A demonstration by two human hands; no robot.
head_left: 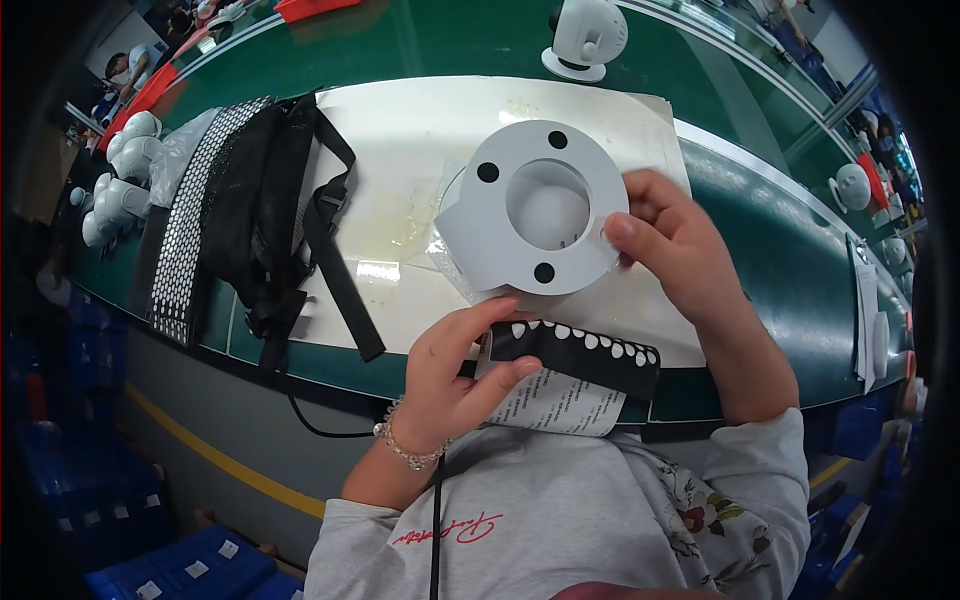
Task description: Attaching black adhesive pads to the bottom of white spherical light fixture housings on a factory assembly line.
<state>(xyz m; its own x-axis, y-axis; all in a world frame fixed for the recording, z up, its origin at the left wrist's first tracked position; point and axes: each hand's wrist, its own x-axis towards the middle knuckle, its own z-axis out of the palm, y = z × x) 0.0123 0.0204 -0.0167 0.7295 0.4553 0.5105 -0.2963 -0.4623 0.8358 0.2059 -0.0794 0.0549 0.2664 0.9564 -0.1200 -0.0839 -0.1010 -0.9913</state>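
I see R hand (675,245) pinch white ring (480,228); L hand (447,378) at near sheet (580,370) w/ tiny print (545,402), can't tell if gripping.

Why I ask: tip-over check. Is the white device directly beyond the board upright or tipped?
Upright: the device stands with its round base down on the green table.

Bench (420,50): green top. A white board (375,130) lies flat on it, yellowish marks visible on its surface. A black strapped bag (245,190) lies at left, overlapping the board's left edge. Beyond the board's far edge, a white rounded device (588,38) stands upright on its disc base. A clipboard (866,310) with paper lies at far right.
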